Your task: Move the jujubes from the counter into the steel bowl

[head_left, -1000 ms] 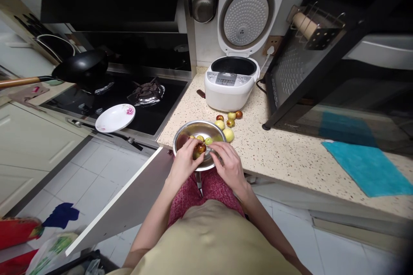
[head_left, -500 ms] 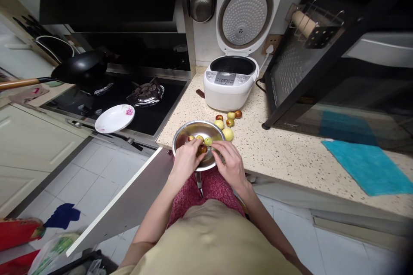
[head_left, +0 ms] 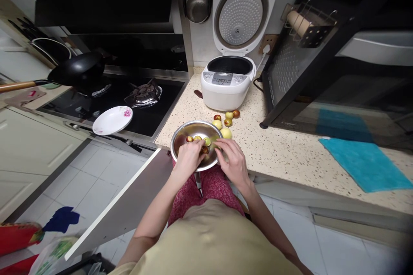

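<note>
- Step in hand, judged: handling small fruit over the steel bowl (head_left: 196, 128), which sits at the counter (head_left: 290, 154) front edge.
- Left hand (head_left: 188, 160): over bowl's near rim, fingers curled narrow round a dark red-brown fruit (head_left: 204, 150), which sits just inside bowl's near side.
- Right hand (head_left: 232, 161): at bowl's right rim, fingers bent toward a green fruit (head_left: 214, 143); whether it grips it, cannot tell — fingertips mask contact.
- Other fruit in bowl: three small pcs (head_left: 197, 139) along the far inner side, green and reddish.
- Loose fruit on counter (head_left: 226, 119): cluster just behind and right of bowl, between bowl and rice cooker (head_left: 226, 82).
- Next move, judged: needs a firm pinch on one pc w/out knocking bowl, which overhangs counter edge slightly.
- Rice cooker: behind bowl, lid up, pot open.
- White plate (head_left: 112, 120): left of bowl, on hob edge. Black pan (head_left: 77, 70): further left and back.
- Blue cloth (head_left: 364, 164): well right of bowl.
- Obstruction: open cupboard door (head_left: 119, 202) below-left of bowl, beside the legs; limits room at counter front.
</note>
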`<state>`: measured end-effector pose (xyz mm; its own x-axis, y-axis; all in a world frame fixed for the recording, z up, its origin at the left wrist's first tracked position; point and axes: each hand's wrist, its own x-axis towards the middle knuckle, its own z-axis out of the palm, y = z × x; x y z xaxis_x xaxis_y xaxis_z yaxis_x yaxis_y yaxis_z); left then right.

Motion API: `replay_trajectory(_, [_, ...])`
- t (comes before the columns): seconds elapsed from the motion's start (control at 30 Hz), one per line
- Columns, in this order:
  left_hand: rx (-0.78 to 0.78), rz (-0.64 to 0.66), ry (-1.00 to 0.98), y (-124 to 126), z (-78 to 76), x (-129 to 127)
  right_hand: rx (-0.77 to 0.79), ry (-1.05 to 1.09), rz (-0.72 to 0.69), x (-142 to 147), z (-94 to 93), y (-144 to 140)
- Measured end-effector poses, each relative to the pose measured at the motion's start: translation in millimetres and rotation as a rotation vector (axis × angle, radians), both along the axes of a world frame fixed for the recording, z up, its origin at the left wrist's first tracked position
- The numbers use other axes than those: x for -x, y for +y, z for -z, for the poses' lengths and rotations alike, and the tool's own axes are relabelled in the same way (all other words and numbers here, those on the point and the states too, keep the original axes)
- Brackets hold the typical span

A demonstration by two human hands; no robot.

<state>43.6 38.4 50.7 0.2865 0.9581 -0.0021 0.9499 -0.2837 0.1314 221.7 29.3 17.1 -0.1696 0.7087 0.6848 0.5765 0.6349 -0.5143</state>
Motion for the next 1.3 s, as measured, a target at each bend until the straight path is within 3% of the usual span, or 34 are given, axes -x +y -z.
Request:
replay_trajectory(0.3, [0.007,-0.052,-0.028,-4.1,0.9,0.9,-0.003,-0.017,0.064,-13.1,4.6,6.3])
replay_trajectory(0.5, [-0.130,0.000,-0.145,-18.9,2.0,8.7,-0.016,-0.044,0.153,-33.8,10.3,24.9])
replay_trajectory(0.77, [-0.297,0.067,-0.348,-46.5,4.2,14.5,0.149,-0.222,0.259,-65.9,18.6,62.4])
replay_trajectory(1.07, [-0.366,0.122,-0.485,-60.4,-0.6,11.2,0.198,-0.267,0.165,-76.8,26.5,125.9])
replay_trajectory(1.3, [-0.374,0.127,-0.508,-63.5,-1.9,12.7,0.209,-0.285,0.135,-80.9,32.8,130.9])
